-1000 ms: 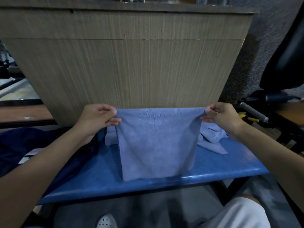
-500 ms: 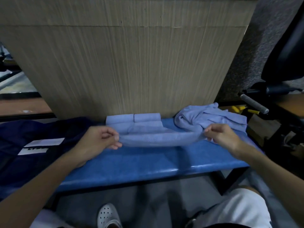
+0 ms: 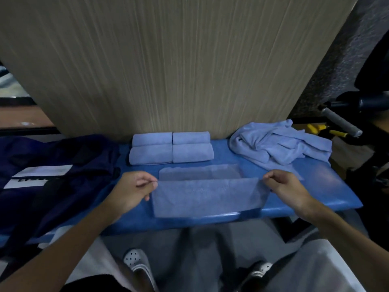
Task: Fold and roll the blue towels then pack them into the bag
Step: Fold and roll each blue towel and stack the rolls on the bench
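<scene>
At the far left the dark bag (image 3: 63,150) lies slumped over the end of the blue bench (image 3: 320,186); whether its mouth is open I cannot tell. Just to its right the left hand (image 3: 134,189) pinches the left corner of a towel (image 3: 207,199) between thumb and forefinger, with the other fingers curled in. Behind the towel, against the wooden panel (image 3: 189,70), four rolled towels (image 3: 171,149) lie in two rows, touching one another.

The towel in work sits at the middle of the bench. Its far part lies flat. Its near part is a flap whose top edge is held taut and a little raised between the hands, and its lower edge reaches the front lip of the bench. The right hand (image 3: 289,189) pinches the opposite corner the same way, thumb against forefinger, with the remaining fingers curled. Further right a heap of loose towels (image 3: 280,144) sits at the back of the bench, near the held one but apart from it.

The step in hand looks like the lengthwise fold before rolling. The next move probably calls for both hands to carry the held edge across together, lay it square on the flat layer and smooth it, then roll from one end. Packing looks some way off, since the rolls are outside the bag and the heap is not yet folded.
</scene>
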